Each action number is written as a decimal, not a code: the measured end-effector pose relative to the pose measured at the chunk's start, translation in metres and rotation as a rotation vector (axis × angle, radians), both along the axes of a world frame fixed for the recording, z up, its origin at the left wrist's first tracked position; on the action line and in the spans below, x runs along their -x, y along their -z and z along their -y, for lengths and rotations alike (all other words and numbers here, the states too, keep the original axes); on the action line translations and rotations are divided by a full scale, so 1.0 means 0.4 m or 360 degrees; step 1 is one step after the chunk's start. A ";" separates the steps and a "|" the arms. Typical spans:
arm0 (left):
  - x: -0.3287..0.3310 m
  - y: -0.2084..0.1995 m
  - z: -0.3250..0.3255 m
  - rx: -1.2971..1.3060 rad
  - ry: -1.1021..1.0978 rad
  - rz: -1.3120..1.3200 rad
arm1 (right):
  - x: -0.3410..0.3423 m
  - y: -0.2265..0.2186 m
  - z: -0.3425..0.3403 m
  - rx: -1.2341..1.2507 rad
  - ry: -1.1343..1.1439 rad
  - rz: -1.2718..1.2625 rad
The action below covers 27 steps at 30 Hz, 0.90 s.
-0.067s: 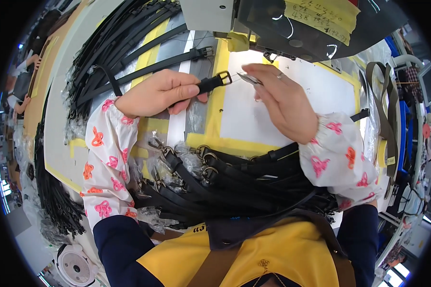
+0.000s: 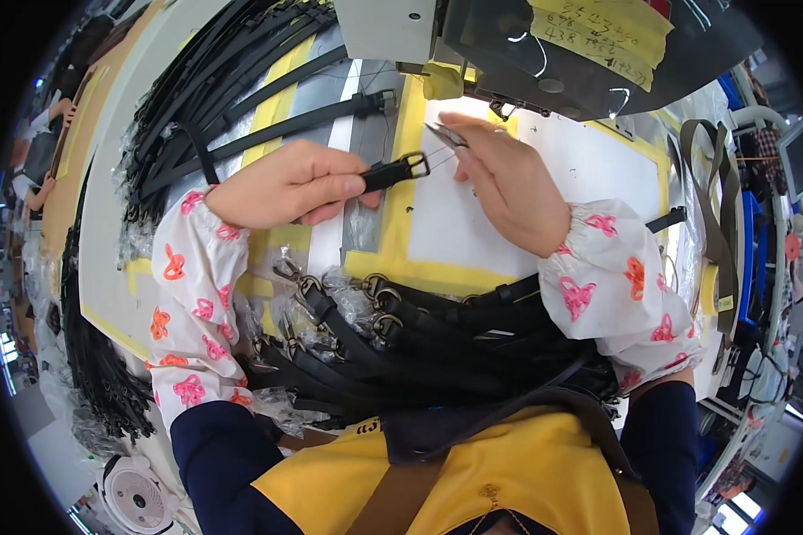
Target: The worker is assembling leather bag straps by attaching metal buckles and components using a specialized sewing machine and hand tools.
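My left hand (image 2: pixel 285 185) is closed on a black leather belt (image 2: pixel 385 176), gripping it just behind its dark metal buckle (image 2: pixel 417 164). A thin thread stretches from the buckle end toward my right hand. In my right hand (image 2: pixel 516 187) sits a small pair of silver thread snips (image 2: pixel 446 135), its tips pointing up and left, just above and right of the buckle. The fingers of that hand are curled around the snips and partly hide them. Both hands hover over the white work surface (image 2: pixel 473 223).
A sewing machine head (image 2: pixel 553 53) overhangs the far side. A heap of black buckled belts (image 2: pixel 455 343) lies close to my body, with another bundle of black straps (image 2: pixel 214 80) at the far left. Olive straps (image 2: pixel 721 214) hang at the right. A white fan (image 2: pixel 138 495) stands lower left.
Both hands have shifted slightly left, my left hand and the belt also a little lower. The snips have turned so their tips point more upward.
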State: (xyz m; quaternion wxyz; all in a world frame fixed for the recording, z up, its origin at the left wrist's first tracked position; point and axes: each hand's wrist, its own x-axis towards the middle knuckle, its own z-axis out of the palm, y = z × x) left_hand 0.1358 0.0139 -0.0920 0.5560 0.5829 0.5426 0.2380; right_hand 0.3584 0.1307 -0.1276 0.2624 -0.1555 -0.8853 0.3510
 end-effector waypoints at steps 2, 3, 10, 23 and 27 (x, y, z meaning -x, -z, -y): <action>0.032 -0.013 0.027 -0.0131 0.0198 -0.0169 | 0.004 -0.003 0.010 -0.0019 -0.0110 0.0136; 0.046 -0.016 0.054 -0.0039 0.0151 -0.0125 | 0.004 -0.010 0.024 -0.0026 -0.0218 0.0258; 0.045 -0.013 0.075 -0.0181 -0.0064 -0.0314 | 0.028 -0.028 0.029 0.0025 -0.0026 0.0309; -0.011 -0.035 0.078 -0.0985 -0.0201 -0.1177 | 0.023 -0.032 0.021 -0.0348 0.0028 0.0646; 0.048 0.011 0.090 -0.1217 -0.0292 -0.1794 | -0.055 -0.061 0.004 -0.0373 -0.0084 0.0561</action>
